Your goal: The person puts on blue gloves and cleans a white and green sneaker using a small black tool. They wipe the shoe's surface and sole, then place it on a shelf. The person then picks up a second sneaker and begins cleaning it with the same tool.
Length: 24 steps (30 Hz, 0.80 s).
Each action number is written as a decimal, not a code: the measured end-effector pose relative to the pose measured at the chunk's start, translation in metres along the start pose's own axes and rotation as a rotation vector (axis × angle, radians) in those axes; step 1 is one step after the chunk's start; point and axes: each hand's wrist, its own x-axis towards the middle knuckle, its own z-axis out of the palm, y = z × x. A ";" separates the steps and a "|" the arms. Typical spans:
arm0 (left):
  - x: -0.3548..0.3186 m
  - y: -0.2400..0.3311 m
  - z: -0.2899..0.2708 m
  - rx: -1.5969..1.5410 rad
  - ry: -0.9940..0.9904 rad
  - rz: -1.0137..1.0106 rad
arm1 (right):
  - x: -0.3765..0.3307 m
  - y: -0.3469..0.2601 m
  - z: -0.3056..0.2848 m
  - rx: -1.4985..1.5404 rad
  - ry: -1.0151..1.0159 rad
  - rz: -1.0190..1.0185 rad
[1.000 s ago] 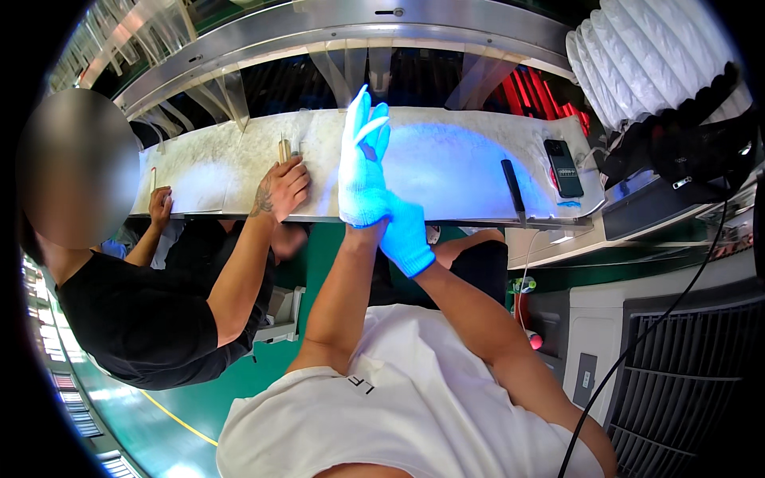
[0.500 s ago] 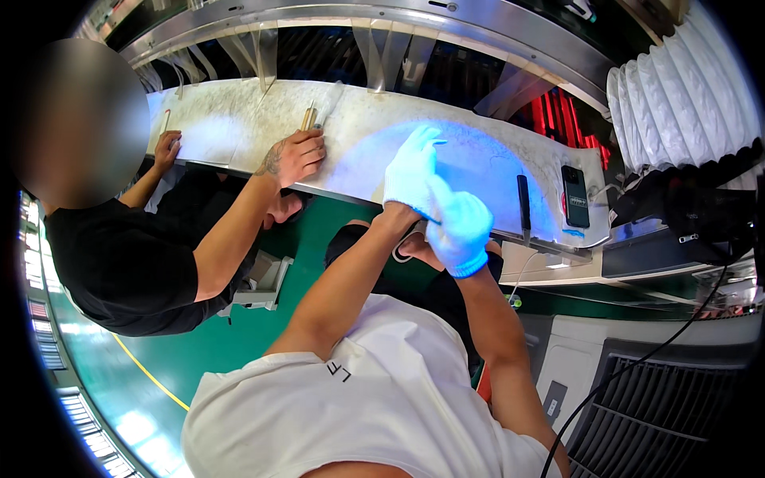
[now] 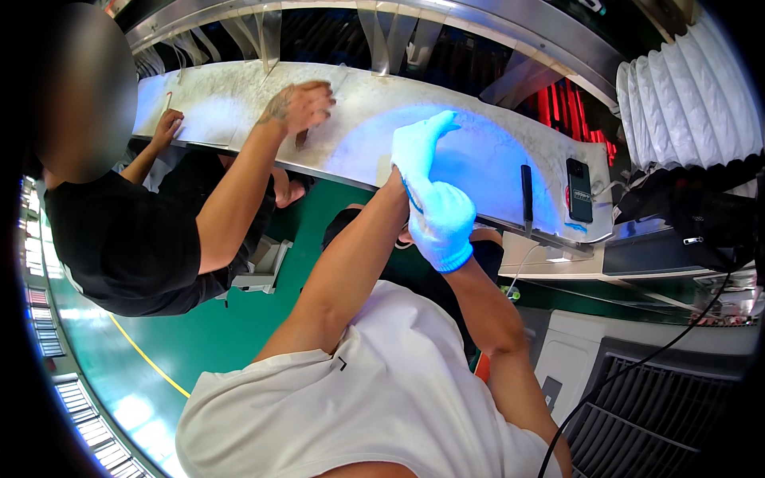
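White knitted gloves, tinted blue by the light, cover both of my hands. My left hand (image 3: 419, 147) is held over the lit patch of the workbench (image 3: 366, 99), its fingers stretched out toward the far side and holding nothing. At the left wrist, my right hand (image 3: 445, 221) is closed on the cuff of the left glove (image 3: 408, 190); its fingertips are partly hidden. To the right of my hands lie a slim black tool (image 3: 527, 193), its kind unclear, and a dark phone (image 3: 579, 191).
On my left sits a co-worker in black, with one blurred hand (image 3: 307, 105) raised above the bench and another hand (image 3: 168, 126) at its edge. Clear plastic strips (image 3: 386, 40) hang behind the bench. A white ribbed duct (image 3: 689, 103) and a black bag (image 3: 701, 219) stand right.
My left fingers have come closer together and straightened. My right hand stays at the left cuff. The co-worker's nearer hand has lifted and is blurred. The view has shifted slightly.
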 end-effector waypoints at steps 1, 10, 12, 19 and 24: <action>-0.004 0.015 0.001 -0.063 -0.052 -0.051 | 0.000 0.001 0.002 -0.001 0.022 0.012; 0.002 -0.013 0.026 0.056 0.243 0.188 | -0.015 -0.004 -0.001 -0.043 0.014 0.129; 0.003 -0.024 0.008 0.159 0.182 0.365 | -0.012 -0.005 0.005 -0.088 0.064 0.200; -0.043 0.027 0.009 0.729 0.262 0.728 | 0.004 0.013 0.015 0.174 -0.043 0.736; -0.042 0.043 0.018 0.509 0.237 0.674 | 0.011 0.018 0.024 0.329 0.071 0.627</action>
